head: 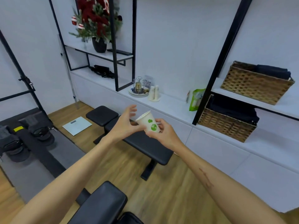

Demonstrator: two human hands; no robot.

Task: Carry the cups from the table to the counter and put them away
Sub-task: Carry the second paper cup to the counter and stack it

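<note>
The left hand point(125, 125) reaches with loose, spread fingers, its thumb at the side of a tilted paper cup point(149, 122) gripped from below by the right hand point(163, 132), above a black bench point(145, 147), short of the white surface point(171, 102).

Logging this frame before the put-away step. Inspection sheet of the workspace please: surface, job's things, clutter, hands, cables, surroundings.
Surface: white counter along the wall, black shelf frames above it.
Job's things: paper cup with green print, tilted, held in the air short of the counter; stack of white cups standing on the counter.
Clutter: plate with small metal stand, green packet, dark bag, all on the counter.
Hands: right hand grips the paper cup low down; left hand beside its rim, fingers spread, holding nothing.
Cables: nothing seen.
Surroundings: two wicker baskets with dark cloth on the right shelves, potted red and green decoration, black bench, floor scale, wooden floor.
</note>
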